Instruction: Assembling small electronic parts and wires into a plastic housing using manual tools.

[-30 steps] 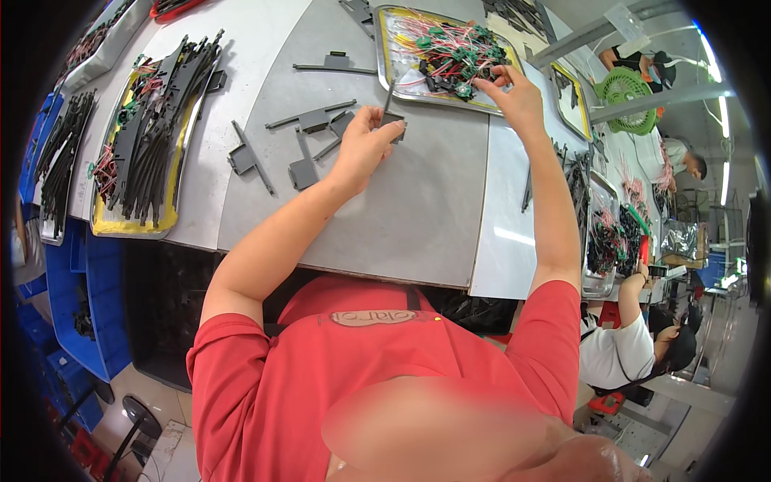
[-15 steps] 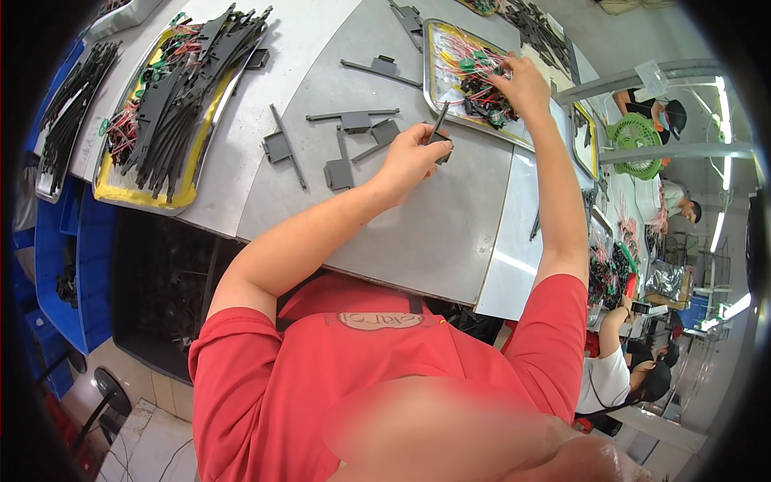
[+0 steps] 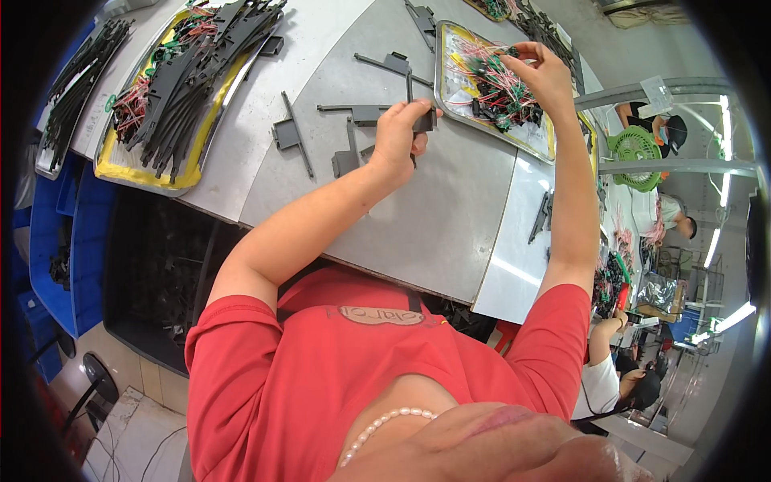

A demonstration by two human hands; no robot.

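My left hand [image 3: 395,143] is closed around a dark grey plastic bracket [image 3: 423,120], whose thin bar points up past the fingers. Over the right tray [image 3: 438,60], my right hand [image 3: 548,79] pinches a small dark green piece [image 3: 511,51] with thin wires at it; the fingers partly hide it. Below that hand lies a tangle of red and white wires [image 3: 499,84] with green and black parts. Several similar grey brackets lie on the metal table beside my left hand, among them one bracket [image 3: 287,134] to the left and another [image 3: 393,63] farther back.
A yellow-edged tray [image 3: 183,178] at the left holds long black strips [image 3: 161,120] and wired parts. Blue bins [image 3: 88,265] and a black bin [image 3: 148,281] stand below the table's left side. At the right are a green fan [image 3: 634,157], metal rails [image 3: 683,168] and other people.
My left hand has turned, tipping the bracket's bar more upright. My right hand has risen off the wire pile, pinching a small piece. The view has shifted slightly.
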